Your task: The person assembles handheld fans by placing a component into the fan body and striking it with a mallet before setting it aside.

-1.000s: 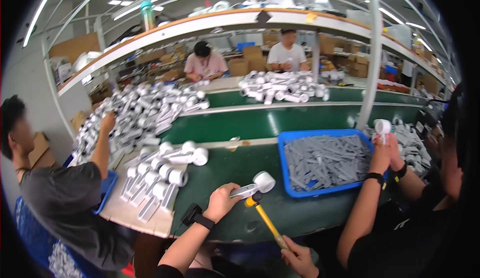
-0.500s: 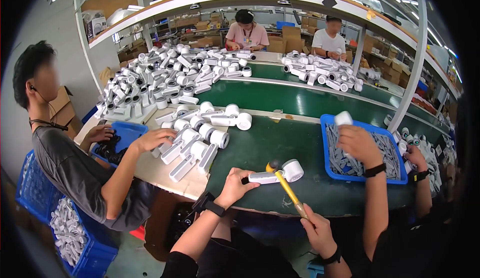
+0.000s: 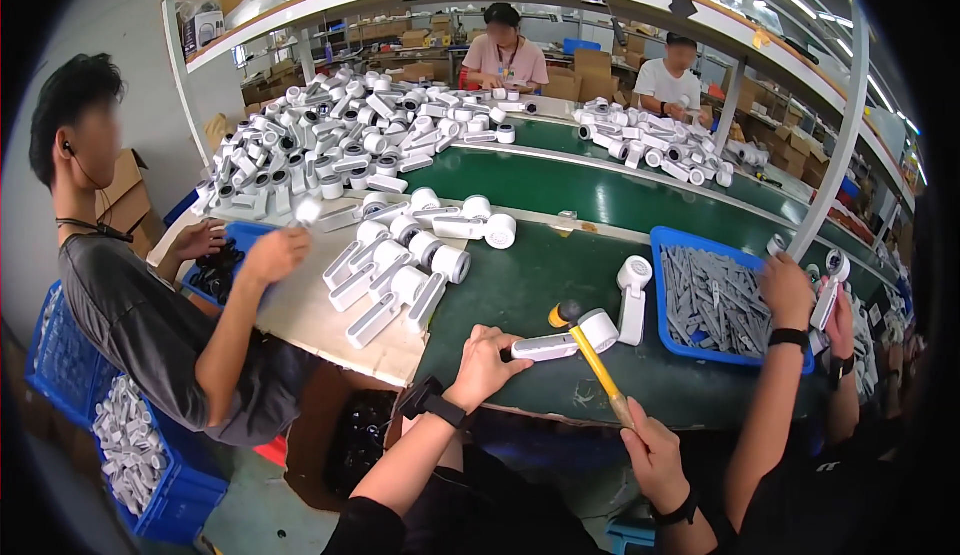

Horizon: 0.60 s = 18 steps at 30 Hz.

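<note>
Head view: left hand (image 3: 487,359) on white part (image 3: 560,340)

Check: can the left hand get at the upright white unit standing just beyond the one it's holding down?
Probably not freely. The left hand is pinning the lying white unit, and the mallet held by the right hand crosses the path to the upright white unit. Otherwise the green mat between is bare.

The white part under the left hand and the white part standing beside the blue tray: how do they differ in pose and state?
The held white part lies flat on the green table; the standing white part is upright on its round head, handle up. The left hand grips the held one by its handle, with the mallet in the right hand over its round head; nobody touches the standing one. Both are white, with round heads and straight handles.
</note>
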{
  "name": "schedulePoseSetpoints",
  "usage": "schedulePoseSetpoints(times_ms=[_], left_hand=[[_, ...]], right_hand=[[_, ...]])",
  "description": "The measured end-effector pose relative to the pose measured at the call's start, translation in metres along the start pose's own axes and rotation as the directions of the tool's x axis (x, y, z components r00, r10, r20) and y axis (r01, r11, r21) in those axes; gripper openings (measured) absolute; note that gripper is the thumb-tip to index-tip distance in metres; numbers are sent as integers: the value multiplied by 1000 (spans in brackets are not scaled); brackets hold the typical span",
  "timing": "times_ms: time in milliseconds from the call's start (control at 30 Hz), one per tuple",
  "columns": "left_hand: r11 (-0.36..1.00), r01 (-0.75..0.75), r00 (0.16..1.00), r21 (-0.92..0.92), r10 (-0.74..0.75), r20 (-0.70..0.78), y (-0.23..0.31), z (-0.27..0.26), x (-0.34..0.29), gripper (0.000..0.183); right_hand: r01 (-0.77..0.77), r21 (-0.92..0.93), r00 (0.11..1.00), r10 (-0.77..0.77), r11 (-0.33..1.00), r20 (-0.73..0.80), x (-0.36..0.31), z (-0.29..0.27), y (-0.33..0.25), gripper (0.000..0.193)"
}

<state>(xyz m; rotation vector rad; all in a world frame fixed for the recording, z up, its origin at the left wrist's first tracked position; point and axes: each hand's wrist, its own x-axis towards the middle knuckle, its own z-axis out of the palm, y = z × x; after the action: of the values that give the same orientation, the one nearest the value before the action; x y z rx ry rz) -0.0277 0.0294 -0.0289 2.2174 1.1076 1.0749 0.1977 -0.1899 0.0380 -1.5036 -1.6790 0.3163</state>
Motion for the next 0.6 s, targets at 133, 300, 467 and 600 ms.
schedulePoseSetpoints(times_ms=[133, 300, 467, 600], left_hand=[[1000, 15, 1000, -14, -15, 20, -2, 1, -1, 33], [1000, 7, 1000, -10, -6, 20, -1, 0, -1, 33], [1000, 10, 1000, -6, -10, 20, -4, 1, -3, 32], [1000, 0, 1000, -14, 0, 17, 0, 2, -4, 33]], right_hand=[[-47, -61, 993, 53, 997, 109, 1, 4, 11, 44], [-20, -59, 998, 23, 998, 65, -2, -2, -1, 44], [13, -62, 998, -9, 998, 70, 3, -13, -7, 45], [-1, -121, 999, 6, 993, 39, -5, -9, -9, 45]])
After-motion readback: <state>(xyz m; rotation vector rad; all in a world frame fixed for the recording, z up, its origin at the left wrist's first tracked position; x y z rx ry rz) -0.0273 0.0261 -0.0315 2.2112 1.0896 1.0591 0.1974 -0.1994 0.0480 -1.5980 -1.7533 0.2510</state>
